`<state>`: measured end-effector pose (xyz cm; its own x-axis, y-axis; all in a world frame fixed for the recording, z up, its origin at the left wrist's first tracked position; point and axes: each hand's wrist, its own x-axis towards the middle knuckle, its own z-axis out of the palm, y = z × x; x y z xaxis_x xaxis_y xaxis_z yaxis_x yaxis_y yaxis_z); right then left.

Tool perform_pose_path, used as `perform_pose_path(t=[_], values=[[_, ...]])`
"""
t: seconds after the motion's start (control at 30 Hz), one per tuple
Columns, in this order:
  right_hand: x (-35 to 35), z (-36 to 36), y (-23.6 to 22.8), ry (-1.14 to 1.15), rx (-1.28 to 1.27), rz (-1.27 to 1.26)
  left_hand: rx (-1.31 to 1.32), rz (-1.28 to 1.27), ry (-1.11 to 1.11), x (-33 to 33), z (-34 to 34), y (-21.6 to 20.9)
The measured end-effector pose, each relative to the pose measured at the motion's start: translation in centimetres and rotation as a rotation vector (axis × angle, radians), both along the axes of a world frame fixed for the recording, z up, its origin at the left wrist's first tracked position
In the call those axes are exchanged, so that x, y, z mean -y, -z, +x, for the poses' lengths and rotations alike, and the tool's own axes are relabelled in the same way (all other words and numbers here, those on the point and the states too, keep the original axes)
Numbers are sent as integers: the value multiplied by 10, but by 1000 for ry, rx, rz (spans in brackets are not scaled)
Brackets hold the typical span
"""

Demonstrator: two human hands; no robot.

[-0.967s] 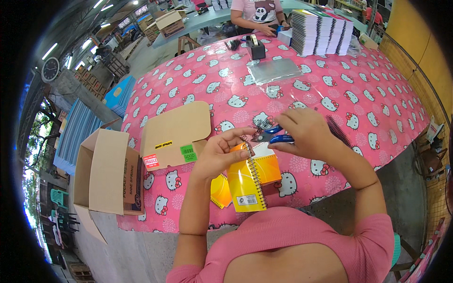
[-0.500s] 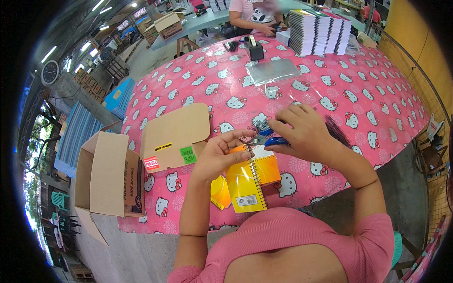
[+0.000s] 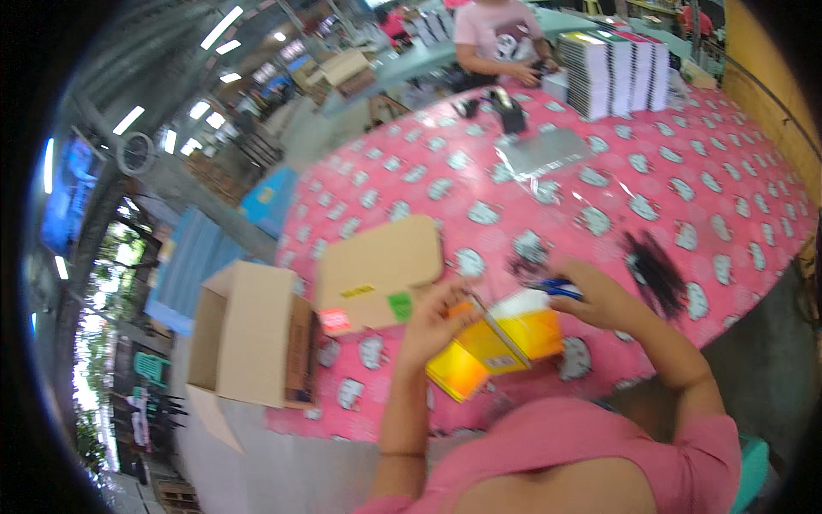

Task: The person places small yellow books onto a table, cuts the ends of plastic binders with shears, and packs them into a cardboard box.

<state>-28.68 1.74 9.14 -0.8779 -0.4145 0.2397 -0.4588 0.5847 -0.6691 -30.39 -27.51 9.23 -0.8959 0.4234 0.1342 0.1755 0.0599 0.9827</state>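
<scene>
My left hand [image 3: 438,330] is closed on the upper left edge of a yellow spiral notebook [image 3: 505,353], its wire binding slanting down to the right. Blue-handled pliers [image 3: 558,289] sit in the grip of my right hand [image 3: 591,295], their jaws pointing left, a little apart from the binding's upper end. More orange and yellow notebooks [image 3: 541,332] lie beneath and beside the held one. Motion blur hides the finer detail of the wire and fingertips.
Left of my hands lie a flat cardboard piece [image 3: 381,270] with stickers and an open carton [image 3: 253,334]. Black wire pieces [image 3: 655,274] lie at right. Farther back are a clear plastic sheet [image 3: 548,152], a tape dispenser [image 3: 507,111], notebook stacks [image 3: 612,77] and another person [image 3: 501,43].
The pliers have come away from the top of the wire binding, toward the right. The notebook has tilted more. My view has swung, so the whole scene sits farther right and is blurred.
</scene>
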Motion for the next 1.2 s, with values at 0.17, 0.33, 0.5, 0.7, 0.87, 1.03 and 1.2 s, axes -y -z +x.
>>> perform_pose_path(t=[0.17, 0.33, 0.5, 0.7, 0.87, 1.03, 1.2], values=[[-27, 29, 101, 508, -86, 282, 195, 175, -207, 50, 28, 20], [-14, 73, 119, 589, 0, 362, 171, 727, -379, 60, 37, 61], [-12, 72, 117, 590, 80, 389, 84, 934, -537, 50, 27, 111], [-31, 58, 116, 612, 143, 198, -182, 556, -669, 46, 19, 122], [-34, 54, 116, 671, -6, 176, -95, 206, -574, 67, 32, 123], [-32, 44, 120, 677, 2, 126, -527, -425, -545, 61, 32, 80], [-51, 40, 128, 704, -158, 146, -248, -245, -444, 5, -22, 48]])
